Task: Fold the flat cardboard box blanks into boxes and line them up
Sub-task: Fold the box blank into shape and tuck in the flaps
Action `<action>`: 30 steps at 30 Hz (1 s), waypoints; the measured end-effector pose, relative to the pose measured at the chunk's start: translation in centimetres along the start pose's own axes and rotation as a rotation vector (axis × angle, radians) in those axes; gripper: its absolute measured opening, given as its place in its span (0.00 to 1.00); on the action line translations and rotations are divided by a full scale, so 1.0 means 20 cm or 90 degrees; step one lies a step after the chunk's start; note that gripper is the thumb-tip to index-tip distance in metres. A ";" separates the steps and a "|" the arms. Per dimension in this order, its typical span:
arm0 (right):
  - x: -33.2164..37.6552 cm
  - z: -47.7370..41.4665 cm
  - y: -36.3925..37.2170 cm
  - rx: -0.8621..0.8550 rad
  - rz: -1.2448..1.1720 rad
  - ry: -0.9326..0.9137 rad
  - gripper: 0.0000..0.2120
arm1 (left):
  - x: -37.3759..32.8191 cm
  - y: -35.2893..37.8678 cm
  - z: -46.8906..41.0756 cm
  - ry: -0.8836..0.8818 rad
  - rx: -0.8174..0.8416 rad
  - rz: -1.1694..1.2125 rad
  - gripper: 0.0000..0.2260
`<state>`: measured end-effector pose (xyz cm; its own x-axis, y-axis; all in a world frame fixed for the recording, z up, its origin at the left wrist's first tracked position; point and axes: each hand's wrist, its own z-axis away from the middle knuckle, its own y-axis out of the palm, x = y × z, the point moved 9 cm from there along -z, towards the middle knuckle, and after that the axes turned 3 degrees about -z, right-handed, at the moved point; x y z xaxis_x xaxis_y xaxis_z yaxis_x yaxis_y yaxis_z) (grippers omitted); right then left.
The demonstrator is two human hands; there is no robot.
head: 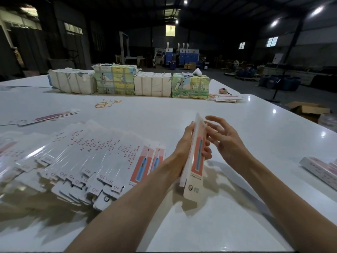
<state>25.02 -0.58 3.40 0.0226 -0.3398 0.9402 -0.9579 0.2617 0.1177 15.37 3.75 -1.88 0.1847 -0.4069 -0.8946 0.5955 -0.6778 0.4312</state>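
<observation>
One box blank (197,161) above table (164,114) — left hand (184,143) grips it, right hand (226,141) loose-fingered just beside.

A long white-and-red blank (196,161) stands tilted, nearly upright, at centre. From it, fanned flat blanks (87,154) lie at nine o'clock and folded boxes (321,170) at three o'clock.

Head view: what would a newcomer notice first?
Dead centre, the left hand grips a long red-and-blue printed box blank on edge above the white table, with the open right hand just beside its top. To the left lies a fanned heap of flat blanks. Along the far side stands a row of wrapped bundles.
</observation>
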 end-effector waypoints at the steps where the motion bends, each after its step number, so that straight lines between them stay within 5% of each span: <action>1: -0.03 0.00 0.02 0.011 0.009 0.013 0.21 | -0.01 0.00 0.00 0.001 0.003 0.030 0.27; 9: -0.03 0.02 0.02 -0.022 0.103 -0.011 0.25 | -0.06 -0.08 0.02 0.103 -0.072 -0.090 0.26; 15: 0.03 0.02 -0.03 -0.075 0.144 -0.064 0.23 | -0.17 -0.05 0.05 0.308 -0.124 -0.232 0.15; 21: 0.08 0.05 -0.03 -0.100 0.163 -0.077 0.27 | -0.12 0.02 0.05 0.278 -0.068 -0.292 0.43; 30: 0.03 0.04 0.02 0.004 0.176 -0.045 0.21 | -0.13 -0.01 0.07 0.273 -0.103 -0.335 0.41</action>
<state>24.41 -1.35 3.71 -0.2595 -0.3189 0.9116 -0.9265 0.3484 -0.1419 13.68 4.11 0.55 0.1115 0.2508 -0.9616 0.7932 -0.6054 -0.0659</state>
